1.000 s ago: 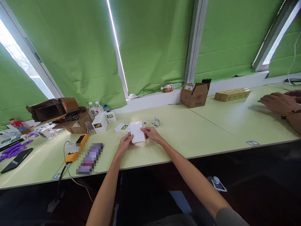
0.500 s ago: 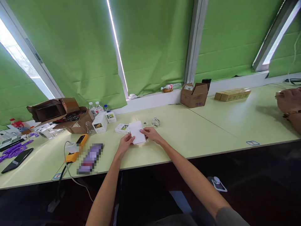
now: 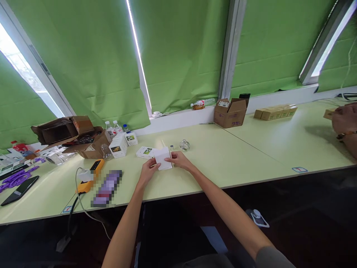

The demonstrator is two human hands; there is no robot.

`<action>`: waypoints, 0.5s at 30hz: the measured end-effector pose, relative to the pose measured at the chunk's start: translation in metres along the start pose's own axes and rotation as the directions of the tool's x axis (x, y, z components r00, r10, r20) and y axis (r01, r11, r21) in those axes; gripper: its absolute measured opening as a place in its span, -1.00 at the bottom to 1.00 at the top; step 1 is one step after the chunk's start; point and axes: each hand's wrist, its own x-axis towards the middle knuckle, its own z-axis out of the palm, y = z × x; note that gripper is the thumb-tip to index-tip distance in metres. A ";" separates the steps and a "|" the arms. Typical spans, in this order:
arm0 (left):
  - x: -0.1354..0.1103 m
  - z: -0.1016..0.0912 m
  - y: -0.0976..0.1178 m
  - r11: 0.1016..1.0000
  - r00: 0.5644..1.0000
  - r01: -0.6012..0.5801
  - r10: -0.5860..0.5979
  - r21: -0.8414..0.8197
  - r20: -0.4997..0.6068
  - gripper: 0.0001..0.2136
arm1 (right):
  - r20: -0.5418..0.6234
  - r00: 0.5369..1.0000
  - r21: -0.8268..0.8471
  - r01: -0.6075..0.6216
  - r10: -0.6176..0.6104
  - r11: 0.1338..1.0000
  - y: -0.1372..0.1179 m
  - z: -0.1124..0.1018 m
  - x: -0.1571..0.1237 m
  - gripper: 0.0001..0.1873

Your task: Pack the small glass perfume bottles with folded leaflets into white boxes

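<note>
A small white cardboard box (image 3: 164, 157) is between my two hands above the table's front part. My left hand (image 3: 150, 169) grips its left side with the thumb on the near face. On the right side, my right hand (image 3: 180, 160) holds it, thumb across the front. Just behind the box stands a small vial with a greyish cap (image 3: 171, 147). A clear, shiny glass item (image 3: 184, 144) lies to the right of the vial; its kind is hard to make out. A flat white carton with a green picture (image 3: 145, 152) rests left of the box.
White picture boxes (image 3: 118, 147) stand at the back left beside an opened brown carton (image 3: 93, 145). A yellow power strip (image 3: 96, 169) and a phone (image 3: 21, 190) lie left. Another brown carton (image 3: 230, 115) and tan boxes (image 3: 275, 112) are right. Another person's hand (image 3: 346, 119) is at far right.
The white piece in my hands has gone from looking flat and tall to a shorter box shape. The other person's hand at far right has shifted slightly, showing a tan box.
</note>
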 end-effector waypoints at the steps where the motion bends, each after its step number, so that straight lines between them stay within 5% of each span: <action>1: 0.000 0.000 0.001 1.000 1.000 -0.008 0.008 -0.008 -0.005 -0.52 | 0.018 1.000 0.012 0.008 -0.008 1.000 0.000 0.000 0.000 -0.52; 15: 0.003 -0.002 0.003 0.999 0.996 -0.029 0.032 0.040 -0.079 -0.56 | -0.051 0.999 0.008 0.018 -0.017 1.000 0.000 -0.003 0.001 -0.45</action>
